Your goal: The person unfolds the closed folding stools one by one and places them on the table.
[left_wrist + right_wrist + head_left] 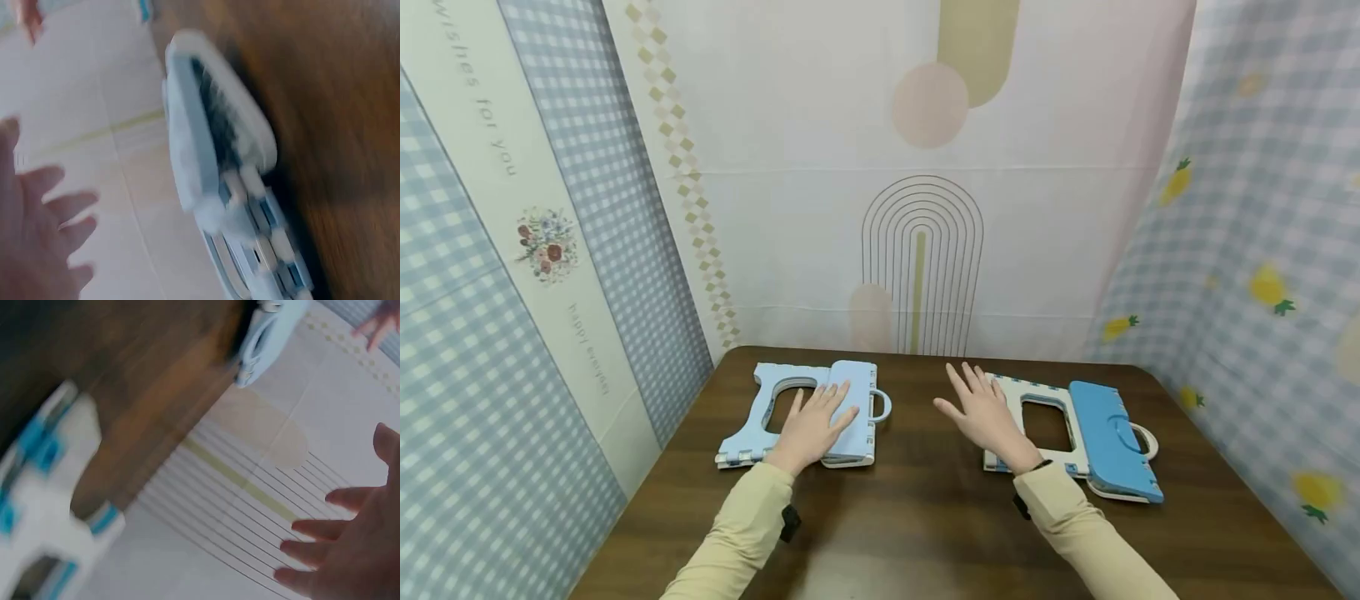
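Two folding plastic step stools lie folded on the brown table (917,500). The light blue stool (855,375), with a loop handle at its right end, is on the left; my left hand (812,427) is held over it, fingers spread. The left wrist view shows a gap between that hand (37,231) and the stool (187,137). On the right lies the white and blue stool (1105,433). My right hand (988,417) hovers by its left end, fingers extended and holding nothing. In the right wrist view this hand (356,544) is apart from the white frame (69,469).
A patterned white cloth (790,250) hangs behind the table's back edge. Checked cloths hang on the left (460,333) and right (1247,333) sides. Dark bands (790,522) show at both wrists over the pale sleeves.
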`<state>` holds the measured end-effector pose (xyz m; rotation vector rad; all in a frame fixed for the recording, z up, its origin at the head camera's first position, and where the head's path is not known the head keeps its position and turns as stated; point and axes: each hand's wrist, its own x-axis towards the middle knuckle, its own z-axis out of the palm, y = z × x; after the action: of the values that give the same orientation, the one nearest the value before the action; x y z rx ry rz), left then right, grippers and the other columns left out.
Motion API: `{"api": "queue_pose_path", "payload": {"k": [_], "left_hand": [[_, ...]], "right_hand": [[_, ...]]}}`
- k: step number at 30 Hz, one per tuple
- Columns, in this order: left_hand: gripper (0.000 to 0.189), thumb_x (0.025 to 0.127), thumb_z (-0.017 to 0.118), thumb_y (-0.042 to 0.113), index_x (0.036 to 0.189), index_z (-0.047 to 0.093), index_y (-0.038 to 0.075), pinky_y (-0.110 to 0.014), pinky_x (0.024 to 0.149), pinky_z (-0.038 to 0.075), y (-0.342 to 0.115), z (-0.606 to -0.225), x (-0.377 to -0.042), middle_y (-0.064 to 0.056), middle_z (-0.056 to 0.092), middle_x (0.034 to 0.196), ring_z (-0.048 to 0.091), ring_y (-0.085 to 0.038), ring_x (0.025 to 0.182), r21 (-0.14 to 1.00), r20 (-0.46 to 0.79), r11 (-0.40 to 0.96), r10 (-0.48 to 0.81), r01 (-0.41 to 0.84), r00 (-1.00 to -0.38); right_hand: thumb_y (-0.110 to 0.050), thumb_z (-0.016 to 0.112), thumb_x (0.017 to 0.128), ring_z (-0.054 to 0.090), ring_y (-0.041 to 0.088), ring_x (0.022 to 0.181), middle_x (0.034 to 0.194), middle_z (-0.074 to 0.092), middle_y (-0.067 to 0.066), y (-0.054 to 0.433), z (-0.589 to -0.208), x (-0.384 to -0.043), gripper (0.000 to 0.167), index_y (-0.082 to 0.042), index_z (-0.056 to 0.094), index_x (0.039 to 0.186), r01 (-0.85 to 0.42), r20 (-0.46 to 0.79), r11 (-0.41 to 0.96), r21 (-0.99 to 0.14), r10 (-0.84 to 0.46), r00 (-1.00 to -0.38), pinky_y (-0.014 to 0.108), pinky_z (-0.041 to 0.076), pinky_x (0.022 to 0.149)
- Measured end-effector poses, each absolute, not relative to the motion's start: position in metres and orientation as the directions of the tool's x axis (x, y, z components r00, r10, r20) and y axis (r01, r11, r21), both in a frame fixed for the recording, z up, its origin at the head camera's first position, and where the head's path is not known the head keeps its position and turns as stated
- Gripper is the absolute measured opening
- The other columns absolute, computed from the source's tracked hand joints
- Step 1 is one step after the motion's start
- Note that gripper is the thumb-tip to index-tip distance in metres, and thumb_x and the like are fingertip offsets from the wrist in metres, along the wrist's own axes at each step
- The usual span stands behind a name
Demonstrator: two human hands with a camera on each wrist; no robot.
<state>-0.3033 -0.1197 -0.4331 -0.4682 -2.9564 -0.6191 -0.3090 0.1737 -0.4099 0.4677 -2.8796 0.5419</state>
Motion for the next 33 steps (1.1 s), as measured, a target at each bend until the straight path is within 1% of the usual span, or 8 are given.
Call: {"api": "queue_pose_path", "payload": {"k": [6,8,11,14,17,25,29,33], "left_hand": [[0.065,0.1,0.046,0.048,0.155,0.022,0.025,-0.057,0.117,0.027,-0.162,-0.438,-0.315,-0.009,0.03,0.159,0.035,-0.035,0.143,0.585,0.016,0.753,0.362,0.302,-0.932],[0.067,0.098,0.048,0.05,0.155,0.022,0.025,-0.058,0.113,0.033,-0.173,-0.444,-0.318,-0.011,0.029,0.159,0.037,-0.037,0.142,0.609,0.01,0.742,0.347,0.281,-0.938],[0.073,0.096,0.052,0.053,0.155,0.022,0.022,-0.058,0.112,0.034,-0.185,-0.454,-0.32,-0.013,0.031,0.158,0.036,-0.038,0.142,0.626,0.01,0.74,0.31,0.248,-0.951],[0.078,0.093,0.057,0.052,0.155,0.025,0.017,-0.058,0.11,0.037,-0.192,-0.463,-0.32,-0.016,0.04,0.153,0.041,-0.04,0.138,0.645,0.001,0.733,0.28,0.214,-0.96],[0.08,0.091,0.061,0.049,0.154,0.029,0.012,-0.056,0.108,0.039,-0.196,-0.47,-0.318,-0.019,0.049,0.145,0.046,-0.039,0.135,0.664,-0.007,0.724,0.258,0.188,-0.966],[0.082,0.088,0.067,0.045,0.151,0.032,0.005,-0.055,0.107,0.041,-0.201,-0.474,-0.315,-0.02,0.056,0.137,0.049,-0.039,0.131,0.663,0.019,0.724,0.241,0.193,-0.97],[0.084,0.085,0.072,0.043,0.149,0.036,0.004,-0.055,0.106,0.042,-0.199,-0.475,-0.314,-0.02,0.057,0.136,0.05,-0.039,0.13,0.655,0.02,0.731,0.237,0.192,-0.971],[0.086,0.081,0.075,0.044,0.149,0.038,0.006,-0.055,0.104,0.044,-0.195,-0.478,-0.312,-0.02,0.057,0.137,0.053,-0.039,0.127,0.639,-0.002,0.752,0.213,0.163,-0.977]], "right_hand": [[-0.043,0.044,0.102,0.025,0.042,0.146,0.159,0.025,0.021,0.159,-0.416,-0.337,0.067,-0.011,0.02,0.156,-0.293,0.132,0.742,-0.603,-0.269,-0.954,0.06,0.024,0.117],[-0.042,0.044,0.102,0.027,0.04,0.145,0.158,0.027,0.02,0.153,-0.42,-0.346,0.066,-0.012,0.02,0.156,-0.245,0.1,0.682,-0.689,-0.245,-0.964,0.058,0.027,0.117],[-0.039,0.044,0.102,0.033,0.041,0.142,0.155,0.034,0.022,0.143,-0.428,-0.358,0.063,-0.011,0.023,0.155,-0.163,0.052,0.591,-0.79,-0.199,-0.979,0.056,0.031,0.115],[-0.034,0.045,0.103,0.039,0.041,0.138,0.152,0.037,0.025,0.133,-0.435,-0.366,0.062,-0.008,0.022,0.154,-0.052,-0.021,0.447,-0.893,-0.158,-0.987,0.054,0.035,0.114],[-0.029,0.043,0.103,0.037,0.042,0.139,0.153,0.032,0.028,0.124,-0.441,-0.372,0.063,-0.005,0.016,0.155,0.041,-0.089,0.291,-0.956,-0.153,-0.984,0.053,0.033,0.115],[-0.025,0.035,0.105,0.025,0.044,0.144,0.157,0.018,0.031,0.107,-0.45,-0.383,0.063,0.002,0.005,0.154,0.223,-0.221,0.008,-0.975,-0.186,-0.957,0.051,0.024,0.121],[-0.024,0.033,0.105,0.019,0.045,0.146,0.157,0.012,0.035,0.103,-0.457,-0.385,0.066,0.004,-0.001,0.154,0.384,-0.334,-0.25,-0.889,-0.22,-0.917,0.049,0.021,0.122],[-0.025,0.032,0.105,0.013,0.044,0.148,0.157,0.007,0.034,0.099,-0.456,-0.373,0.068,0.005,-0.005,0.153,0.46,-0.385,-0.354,-0.814,-0.266,-0.884,0.048,0.018,0.123]]}}
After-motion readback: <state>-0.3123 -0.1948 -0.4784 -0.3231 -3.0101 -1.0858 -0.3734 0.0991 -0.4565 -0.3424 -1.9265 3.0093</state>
